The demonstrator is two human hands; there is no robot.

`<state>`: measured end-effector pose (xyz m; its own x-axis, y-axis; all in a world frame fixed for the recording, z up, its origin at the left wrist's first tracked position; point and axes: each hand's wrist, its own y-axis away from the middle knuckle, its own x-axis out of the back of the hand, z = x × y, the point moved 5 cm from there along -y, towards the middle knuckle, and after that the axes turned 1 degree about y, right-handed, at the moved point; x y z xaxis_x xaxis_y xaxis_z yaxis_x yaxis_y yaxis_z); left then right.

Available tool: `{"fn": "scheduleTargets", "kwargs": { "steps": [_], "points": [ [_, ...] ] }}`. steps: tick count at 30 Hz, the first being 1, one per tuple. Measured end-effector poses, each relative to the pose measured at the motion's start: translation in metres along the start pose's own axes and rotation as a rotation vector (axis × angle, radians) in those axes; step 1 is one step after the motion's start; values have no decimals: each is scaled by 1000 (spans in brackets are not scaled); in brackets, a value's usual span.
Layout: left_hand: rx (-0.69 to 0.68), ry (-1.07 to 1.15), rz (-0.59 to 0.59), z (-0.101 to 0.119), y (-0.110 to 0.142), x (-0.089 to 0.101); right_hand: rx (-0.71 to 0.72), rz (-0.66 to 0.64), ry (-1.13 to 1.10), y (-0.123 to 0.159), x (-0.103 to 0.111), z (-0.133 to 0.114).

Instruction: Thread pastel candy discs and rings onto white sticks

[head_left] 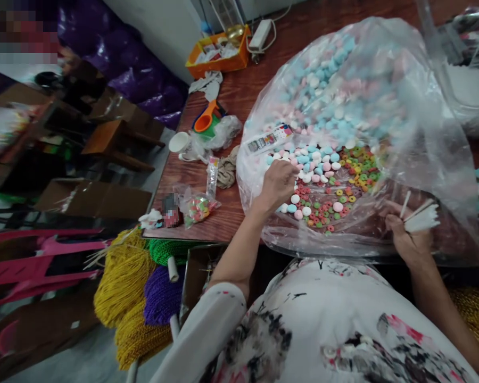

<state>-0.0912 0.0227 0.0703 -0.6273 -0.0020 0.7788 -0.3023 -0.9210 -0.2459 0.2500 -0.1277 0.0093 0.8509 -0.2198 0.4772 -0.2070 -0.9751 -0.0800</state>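
A large clear plastic bag (403,96) lies open on the wooden table (207,223), full of pink, blue and white round candies (319,159) and small coloured ring candies (359,170). My left hand (278,183) reaches into the bag's mouth, fingers curled among the round candies; what it pinches is hidden. At the bag's right edge my right hand (407,234) is closed on a bundle of thin white sticks (421,215).
A small filled candy bag (197,207), a white cup (179,142), an orange scoop (205,119) and an orange box (219,53) sit on the table's left and far side. Yellow, green and purple bead bundles (135,298) hang below. Cardboard boxes stand further left.
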Motion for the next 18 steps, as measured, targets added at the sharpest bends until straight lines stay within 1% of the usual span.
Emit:
{"fn": "scheduleTargets", "kwargs": {
  "steps": [2,3,4,5,7,9,11,14,16,18],
  "points": [
    [89,264,101,5,13,8,-29,-25,-21,4,-9,0],
    [127,404,114,10,20,8,-43,-39,-42,3,-14,-1],
    [160,535,101,16,26,5,-52,-41,-61,1,-18,-1],
    [188,652,64,23,33,-1,-57,-34,-74,-2,-22,-2],
    [246,852,-25,41,44,-18,-48,9,-79,-6,-24,-4],
    [304,1022,-54,57,50,-35,-30,19,-64,-6,-25,-8],
    [352,1154,-26,68,50,-47,0,-46,-39,-2,-26,-15],
    [404,1321,-21,74,47,-58,60,-179,-12,6,-28,-29],
    [421,1398,-28,74,47,-60,95,-214,1,10,-27,-37],
    [416,1416,-1,74,49,-59,123,-225,29,13,-26,-41]
  ]
}}
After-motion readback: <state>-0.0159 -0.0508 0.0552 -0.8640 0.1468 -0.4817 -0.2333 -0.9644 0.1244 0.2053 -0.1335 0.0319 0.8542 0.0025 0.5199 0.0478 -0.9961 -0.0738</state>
